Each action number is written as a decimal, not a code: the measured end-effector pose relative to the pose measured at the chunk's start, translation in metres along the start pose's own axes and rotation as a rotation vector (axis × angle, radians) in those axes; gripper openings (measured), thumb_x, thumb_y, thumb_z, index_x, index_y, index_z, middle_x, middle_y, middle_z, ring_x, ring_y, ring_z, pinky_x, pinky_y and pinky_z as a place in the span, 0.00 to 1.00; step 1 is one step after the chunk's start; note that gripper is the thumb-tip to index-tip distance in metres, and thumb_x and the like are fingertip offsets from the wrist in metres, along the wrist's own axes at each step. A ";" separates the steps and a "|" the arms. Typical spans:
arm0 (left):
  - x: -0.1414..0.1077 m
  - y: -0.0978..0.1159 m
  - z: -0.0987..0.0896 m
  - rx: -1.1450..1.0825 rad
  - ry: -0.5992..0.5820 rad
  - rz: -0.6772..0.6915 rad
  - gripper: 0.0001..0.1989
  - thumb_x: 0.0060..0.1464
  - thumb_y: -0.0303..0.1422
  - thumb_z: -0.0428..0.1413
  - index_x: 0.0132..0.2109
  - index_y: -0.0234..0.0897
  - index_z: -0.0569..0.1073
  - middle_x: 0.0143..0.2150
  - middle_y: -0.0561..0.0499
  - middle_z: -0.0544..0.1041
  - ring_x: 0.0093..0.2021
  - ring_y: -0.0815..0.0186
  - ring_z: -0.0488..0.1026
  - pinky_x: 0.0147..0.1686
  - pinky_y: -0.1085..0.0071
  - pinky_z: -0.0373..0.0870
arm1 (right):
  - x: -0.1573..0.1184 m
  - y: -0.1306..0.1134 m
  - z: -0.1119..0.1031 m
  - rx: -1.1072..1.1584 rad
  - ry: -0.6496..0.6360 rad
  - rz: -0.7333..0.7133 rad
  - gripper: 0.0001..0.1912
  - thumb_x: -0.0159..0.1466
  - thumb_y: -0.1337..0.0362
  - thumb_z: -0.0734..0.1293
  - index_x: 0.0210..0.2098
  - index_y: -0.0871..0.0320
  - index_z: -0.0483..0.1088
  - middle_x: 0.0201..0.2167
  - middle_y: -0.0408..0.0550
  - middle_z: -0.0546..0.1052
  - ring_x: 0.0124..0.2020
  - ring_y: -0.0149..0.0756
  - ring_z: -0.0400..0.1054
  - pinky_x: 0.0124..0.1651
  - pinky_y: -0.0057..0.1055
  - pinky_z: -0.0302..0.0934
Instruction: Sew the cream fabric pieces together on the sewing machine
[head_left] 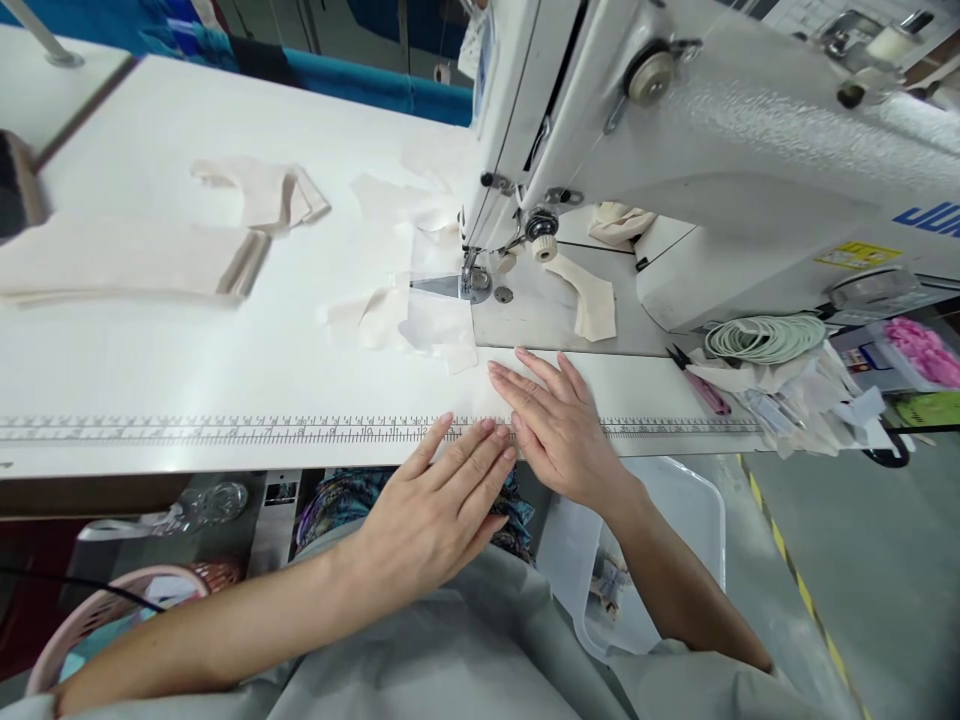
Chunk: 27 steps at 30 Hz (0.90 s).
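Note:
My left hand point(450, 495) lies flat at the front edge of the white sewing table point(187, 370), fingers stretched out over the printed ruler strip point(300, 432). Beside it my right hand point(559, 425) rests palm down, fingers spread, the fingertips near the metal bed of the sewing machine point(555, 325). Neither hand holds anything that I can see. Just beyond them, thin pale fabric pieces point(439, 325) lie at the presser foot point(472, 275). A curved cream fabric piece point(592, 300) sits on the machine bed.
Stacked cream fabric strips point(127, 260) and a folded piece point(274, 195) lie at left. On the right are thread snips point(701, 380), a coil of pale green cord point(765, 340) and fabric scraps point(817, 400). Below stand a white bin point(705, 520) and a pink basket point(56, 650).

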<state>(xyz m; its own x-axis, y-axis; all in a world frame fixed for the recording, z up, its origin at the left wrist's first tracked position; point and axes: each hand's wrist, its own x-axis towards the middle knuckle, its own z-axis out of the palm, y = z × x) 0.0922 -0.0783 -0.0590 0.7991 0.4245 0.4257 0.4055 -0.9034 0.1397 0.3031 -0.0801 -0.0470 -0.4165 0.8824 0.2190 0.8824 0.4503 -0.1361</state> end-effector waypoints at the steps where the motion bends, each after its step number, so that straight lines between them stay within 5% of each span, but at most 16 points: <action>1: 0.001 0.002 0.002 0.006 -0.012 -0.005 0.24 0.65 0.37 0.48 0.62 0.26 0.63 0.63 0.40 0.67 0.64 0.54 0.63 0.67 0.52 0.52 | -0.001 -0.001 0.000 -0.023 -0.007 0.005 0.27 0.68 0.70 0.55 0.66 0.56 0.54 0.64 0.47 0.64 0.69 0.43 0.47 0.68 0.55 0.42; 10: 0.000 0.000 0.004 0.040 -0.036 0.023 0.23 0.65 0.35 0.47 0.62 0.26 0.64 0.63 0.40 0.67 0.63 0.54 0.64 0.61 0.53 0.62 | -0.002 -0.006 0.000 -0.143 0.021 0.115 0.24 0.68 0.68 0.56 0.63 0.56 0.60 0.62 0.45 0.67 0.63 0.44 0.58 0.67 0.54 0.45; 19: -0.003 -0.002 0.002 -0.030 -0.027 0.013 0.24 0.64 0.34 0.49 0.63 0.27 0.62 0.64 0.42 0.66 0.66 0.55 0.59 0.66 0.52 0.54 | -0.010 -0.002 0.005 0.036 0.225 0.153 0.27 0.67 0.73 0.53 0.63 0.50 0.60 0.59 0.44 0.71 0.63 0.41 0.58 0.67 0.52 0.48; 27: 0.007 0.003 0.009 0.016 -0.044 -0.008 0.25 0.65 0.36 0.47 0.63 0.26 0.62 0.64 0.40 0.65 0.66 0.52 0.59 0.64 0.52 0.57 | -0.012 0.001 0.001 0.006 0.131 0.149 0.25 0.68 0.71 0.54 0.64 0.55 0.57 0.62 0.45 0.68 0.66 0.41 0.54 0.68 0.52 0.44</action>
<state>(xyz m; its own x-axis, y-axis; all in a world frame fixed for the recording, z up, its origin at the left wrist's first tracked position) 0.1030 -0.0777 -0.0635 0.8142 0.4346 0.3849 0.4190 -0.8988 0.1286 0.3086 -0.0904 -0.0511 -0.2489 0.9143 0.3197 0.9307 0.3171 -0.1822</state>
